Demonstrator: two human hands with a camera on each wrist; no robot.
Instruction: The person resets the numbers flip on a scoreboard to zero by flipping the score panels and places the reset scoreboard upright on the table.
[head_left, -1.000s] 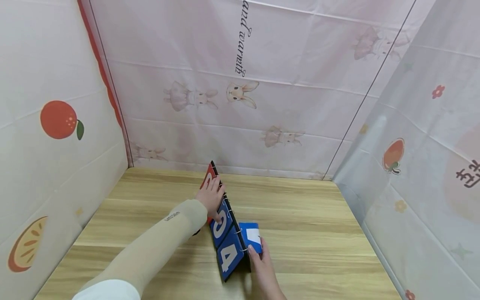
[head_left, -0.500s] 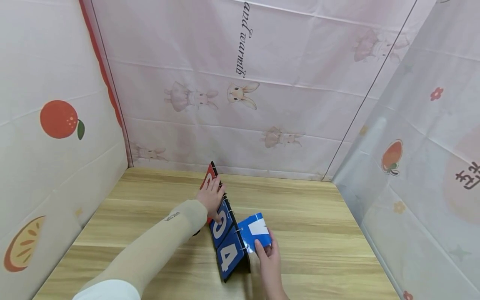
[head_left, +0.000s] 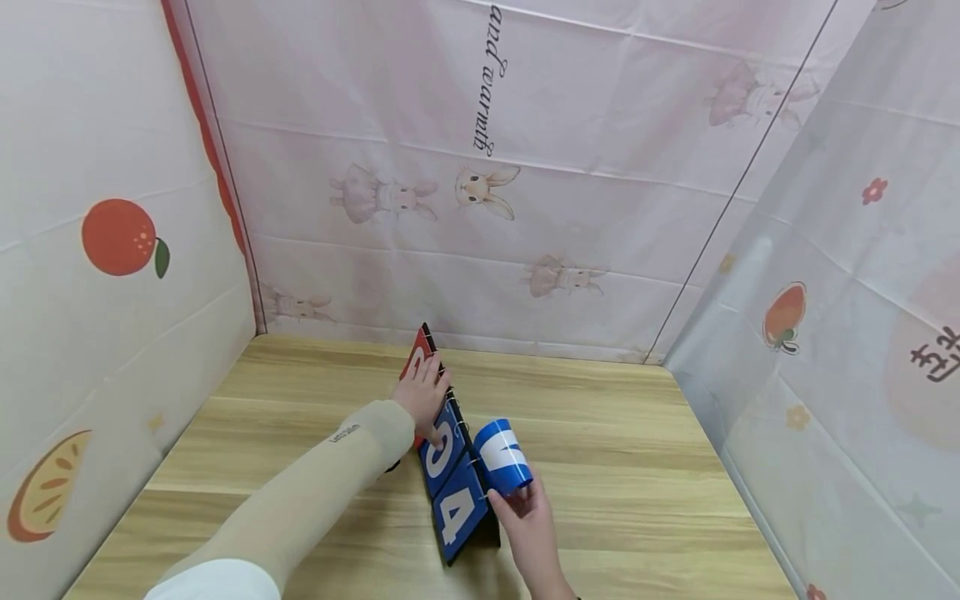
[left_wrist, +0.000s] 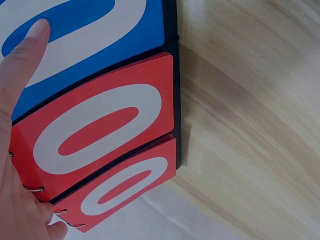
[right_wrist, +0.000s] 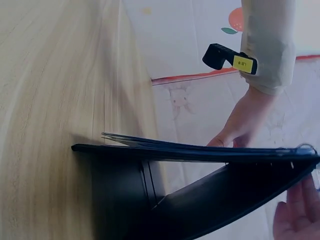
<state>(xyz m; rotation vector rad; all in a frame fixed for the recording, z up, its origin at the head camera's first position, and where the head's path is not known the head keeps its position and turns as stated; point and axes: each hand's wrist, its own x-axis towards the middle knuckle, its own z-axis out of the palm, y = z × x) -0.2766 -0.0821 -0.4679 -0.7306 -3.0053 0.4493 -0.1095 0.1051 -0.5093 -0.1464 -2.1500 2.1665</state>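
A tabletop flip scoreboard (head_left: 452, 457) stands tent-like on the wooden table, with red and blue number cards hung on rings along its top edge. My left hand (head_left: 422, 396) holds it near the middle, thumb lying on a blue "0" card (left_wrist: 100, 37) and other fingers reaching over the ringed edge. On the far side, my right hand (head_left: 531, 525) holds a blue number card (head_left: 504, 458) that is bent into a curl. The right wrist view shows the scoreboard's black inside (right_wrist: 200, 200) and part of my right hand's fingers (right_wrist: 300, 212); the card is hidden there.
The wooden table (head_left: 615, 450) extends on both sides of the scoreboard. Printed cloth (head_left: 585, 208) hangs behind the table, with more cloth at left and right. A black wrist device (right_wrist: 227, 59) with a yellow label sits on my left sleeve.
The blue card opened outward over my right hand, then bent into a tight curl. My right hand shifted right, then slightly back toward the scoreboard. My left hand stayed in place.
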